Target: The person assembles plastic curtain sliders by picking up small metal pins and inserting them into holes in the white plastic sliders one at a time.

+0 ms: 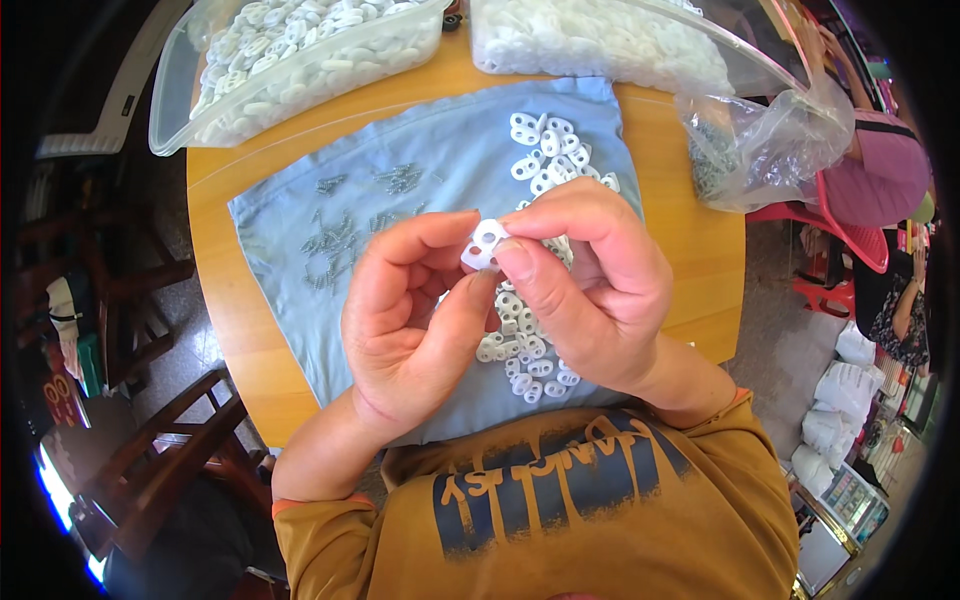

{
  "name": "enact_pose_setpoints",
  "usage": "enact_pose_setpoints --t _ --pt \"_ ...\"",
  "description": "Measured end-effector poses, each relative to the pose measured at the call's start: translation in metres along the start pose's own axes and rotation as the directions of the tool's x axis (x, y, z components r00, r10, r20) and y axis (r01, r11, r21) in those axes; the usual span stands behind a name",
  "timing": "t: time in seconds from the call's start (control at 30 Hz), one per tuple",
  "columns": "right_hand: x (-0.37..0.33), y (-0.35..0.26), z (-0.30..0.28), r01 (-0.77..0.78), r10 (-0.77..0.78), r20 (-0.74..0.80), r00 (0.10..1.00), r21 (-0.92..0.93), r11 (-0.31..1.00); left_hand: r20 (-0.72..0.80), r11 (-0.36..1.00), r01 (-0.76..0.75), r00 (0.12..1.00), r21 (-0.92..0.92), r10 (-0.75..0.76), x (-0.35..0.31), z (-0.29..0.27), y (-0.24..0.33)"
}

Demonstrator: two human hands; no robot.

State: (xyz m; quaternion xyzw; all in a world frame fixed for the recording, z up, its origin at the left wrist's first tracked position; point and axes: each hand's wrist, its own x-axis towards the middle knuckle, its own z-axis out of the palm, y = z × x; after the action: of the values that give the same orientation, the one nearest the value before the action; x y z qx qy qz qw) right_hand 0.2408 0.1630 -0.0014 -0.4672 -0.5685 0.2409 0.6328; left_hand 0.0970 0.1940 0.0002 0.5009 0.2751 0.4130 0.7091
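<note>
Above the middle of the cloth, a small white two-hole plastic cord lock [484,241] is pinched between both my hands. The fingertips of my left hand [400,305] press on it from the left and below. On its right side, the thumb and forefinger of my right hand [600,285] close on it. Beneath and beyond my hands lies a scattered band of similar white two-hole pieces [525,345], partly hidden by the right hand. Small metal springs [335,238] are spread in loose groups on the left part of the cloth.
A blue-grey cloth [275,210] covers much of the wooden table [222,290]. At the back stand two clear plastic bins [290,112] full of white pieces. A clear bag [745,150] with metal springs hangs near the right edge. Beyond it sits another person by a pink chair [845,235]. Wooden chairs [190,440] stand left.
</note>
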Motion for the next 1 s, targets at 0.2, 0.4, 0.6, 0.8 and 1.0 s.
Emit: enact_pose_setpoints --t 0.2,0.4,0.6,0.8,1.0 --pt "-0.002 0.001 -0.002 -0.078 0.080 -0.027 0.996 0.067 0.995 -0.099 0.998 0.034 0.995 0.061 -0.027 0.001 0.006 0.001" --pt "-0.003 0.001 0.000 -0.130 0.135 -0.062 0.989 0.077 0.989 0.003 1.000 -0.016 1.000 0.020 0.016 0.000 -0.001 -0.004" --pt "-0.002 0.002 -0.001 -0.075 0.077 -0.035 0.996 0.050 0.996 -0.108 0.995 0.032 0.994 0.090 -0.022 0.001 0.008 0.001" --pt "-0.003 0.003 -0.002 -0.050 0.051 -0.016 0.999 0.035 0.998 -0.005 1.000 0.015 1.000 0.023 -0.015 0.000 -0.001 -0.002" --pt "0.000 0.006 -0.004 0.005 -0.007 0.021 1.000 0.078 0.997 0.073 0.999 -0.004 0.997 -0.047 0.007 0.001 -0.003 -0.004"
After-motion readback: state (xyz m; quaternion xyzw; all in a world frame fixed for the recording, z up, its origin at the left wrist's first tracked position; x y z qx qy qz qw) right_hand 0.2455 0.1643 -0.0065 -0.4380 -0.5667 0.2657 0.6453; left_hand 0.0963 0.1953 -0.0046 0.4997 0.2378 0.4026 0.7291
